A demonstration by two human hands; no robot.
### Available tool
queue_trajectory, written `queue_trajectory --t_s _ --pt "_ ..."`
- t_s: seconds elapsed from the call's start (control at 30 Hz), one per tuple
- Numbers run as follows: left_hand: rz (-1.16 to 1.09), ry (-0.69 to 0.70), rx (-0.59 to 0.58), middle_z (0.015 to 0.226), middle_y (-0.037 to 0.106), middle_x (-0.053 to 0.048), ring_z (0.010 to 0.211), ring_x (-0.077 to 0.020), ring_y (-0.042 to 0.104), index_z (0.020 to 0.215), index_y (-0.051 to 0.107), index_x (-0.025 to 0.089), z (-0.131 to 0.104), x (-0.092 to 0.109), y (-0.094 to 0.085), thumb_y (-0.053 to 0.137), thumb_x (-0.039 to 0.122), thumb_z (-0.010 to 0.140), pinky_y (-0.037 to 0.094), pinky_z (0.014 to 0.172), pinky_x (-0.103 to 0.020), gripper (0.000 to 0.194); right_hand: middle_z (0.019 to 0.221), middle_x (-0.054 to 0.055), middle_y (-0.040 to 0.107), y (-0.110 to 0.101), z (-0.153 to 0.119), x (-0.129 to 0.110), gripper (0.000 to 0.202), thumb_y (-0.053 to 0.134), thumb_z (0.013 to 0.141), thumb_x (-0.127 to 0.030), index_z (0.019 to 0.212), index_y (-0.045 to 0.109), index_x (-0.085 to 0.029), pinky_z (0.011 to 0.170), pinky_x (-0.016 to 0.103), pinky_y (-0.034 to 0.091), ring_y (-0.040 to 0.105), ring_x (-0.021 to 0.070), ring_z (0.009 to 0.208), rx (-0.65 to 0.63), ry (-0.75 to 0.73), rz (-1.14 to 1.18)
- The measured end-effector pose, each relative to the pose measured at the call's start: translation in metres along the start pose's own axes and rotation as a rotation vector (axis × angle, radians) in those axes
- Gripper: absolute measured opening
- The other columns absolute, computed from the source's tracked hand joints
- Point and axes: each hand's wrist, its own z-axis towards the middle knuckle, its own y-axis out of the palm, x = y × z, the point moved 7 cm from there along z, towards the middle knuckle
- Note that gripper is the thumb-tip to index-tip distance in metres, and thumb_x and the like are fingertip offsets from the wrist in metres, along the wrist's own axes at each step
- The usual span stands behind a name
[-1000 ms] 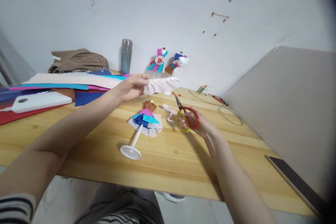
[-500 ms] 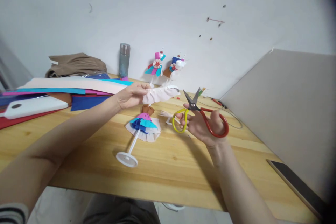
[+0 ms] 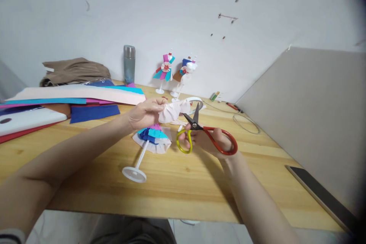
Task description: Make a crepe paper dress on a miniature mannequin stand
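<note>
Wooden table: pale ruffled strip, pinched in left hand above centre; parted scissors, gripped in right hand, just beside. Apparent step: lining up a cut; needed next: steady strip.

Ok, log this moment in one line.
left hand: holding ruffled pale-pink strip | right hand: holding red-and-yellow scissors, open, near strip | miniature dress form: on table

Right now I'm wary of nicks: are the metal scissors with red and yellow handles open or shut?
Open: the scissors have dark blades spread in a V.
</note>
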Motion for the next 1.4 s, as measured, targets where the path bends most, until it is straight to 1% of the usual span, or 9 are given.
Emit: queue_trajectory --t_s 0.27,0.4,0.5,0.63,0.8,0.93,1.03,1.2,1.4 --pt "-0.055 0.006 -0.021 0.108 0.072 -0.019 0.109 -0.0351 0.067 0.088 0.066 0.007 -0.001 0.006 0.004 0.068 0.016 0.067 0.043 0.105 -0.052 0.023 0.112 0.018 0.066 -0.010 -0.010 -0.004 0.071 0.049 0.084 -0.076 0.121 0.060 -0.016 0.087 0.047 0.048 0.063 0.0293 0.098 -0.094 -0.046 0.030" --pt "-0.071 -0.015 -0.047 0.118 0.069 -0.022 0.117 -0.0367 0.064 0.098 0.066 0.005 -0.002 0.005 0.011 0.066 0.015 0.069 0.040 0.108 -0.051 0.030 0.113 0.017 0.067 -0.002 -0.004 0.004 0.069 0.053 0.083 -0.075 0.121 0.061 -0.018 0.088 0.046 0.049 0.065 0.0284 0.097 -0.111 -0.030 0.028" --pt "-0.061 -0.018 -0.075 0.115 0.070 -0.023 0.114 -0.0359 0.065 0.094 0.067 0.005 -0.003 0.002 0.014 0.069 0.017 0.070 0.043 0.106 -0.048 0.027 0.112 0.017 0.068 0.006 0.002 0.007 0.072 0.057 0.078 -0.078 0.122 0.061 -0.021 0.089 0.048 0.050 0.065 0.0310 0.100 -0.068 -0.003 0.040" --pt "-0.063 -0.025 -0.083 0.109 0.073 -0.019 0.110 -0.0335 0.067 0.086 0.067 0.008 -0.003 -0.005 0.015 0.074 0.018 0.068 0.045 0.103 -0.047 0.022 0.113 0.018 0.068 0.006 0.005 0.007 0.081 0.057 0.075 -0.081 0.126 0.058 -0.018 0.094 0.050 0.048 0.064 0.0315 0.105 0.014 -0.020 0.067" --pt "-0.028 -0.024 -0.068 0.102 0.074 -0.017 0.101 -0.0293 0.069 0.082 0.068 0.008 -0.005 -0.008 0.019 0.079 0.023 0.065 0.048 0.097 -0.042 0.025 0.113 0.016 0.067 0.001 0.004 0.017 0.077 0.058 0.078 -0.077 0.128 0.056 -0.018 0.098 0.049 0.046 0.064 0.0285 0.106 -0.004 -0.026 0.138" --pt "0.030 -0.040 -0.067 0.101 0.074 -0.018 0.098 -0.0324 0.069 0.084 0.069 0.010 -0.007 -0.009 0.022 0.079 0.028 0.065 0.049 0.092 -0.045 0.029 0.115 0.017 0.066 0.002 0.004 0.016 0.076 0.056 0.081 -0.076 0.130 0.056 -0.018 0.100 0.049 0.044 0.063 0.0287 0.109 -0.043 -0.066 0.166" --pt "0.065 -0.049 -0.083 0.096 0.074 -0.019 0.093 -0.0351 0.070 0.090 0.068 0.010 -0.008 -0.010 0.023 0.077 0.032 0.066 0.049 0.088 -0.050 0.033 0.119 0.017 0.065 0.005 0.006 0.009 0.078 0.057 0.079 -0.077 0.131 0.055 -0.019 0.101 0.050 0.043 0.061 0.0293 0.112 -0.015 -0.080 0.137" --pt "0.047 -0.012 -0.041 0.093 0.074 -0.017 0.093 -0.0335 0.070 0.094 0.069 0.011 -0.008 -0.008 0.017 0.076 0.028 0.066 0.049 0.089 -0.048 0.034 0.122 0.016 0.064 0.008 0.007 0.002 0.074 0.058 0.080 -0.075 0.132 0.054 -0.022 0.102 0.050 0.043 0.059 0.0289 0.116 0.005 -0.112 0.111" --pt "0.007 -0.029 -0.043 0.096 0.073 -0.015 0.094 -0.0316 0.069 0.091 0.070 0.012 -0.007 -0.008 0.016 0.077 0.027 0.066 0.050 0.088 -0.046 0.031 0.118 0.015 0.066 0.001 0.003 0.010 0.073 0.057 0.079 -0.076 0.129 0.056 -0.022 0.103 0.051 0.043 0.059 0.0285 0.115 0.014 -0.120 0.124"
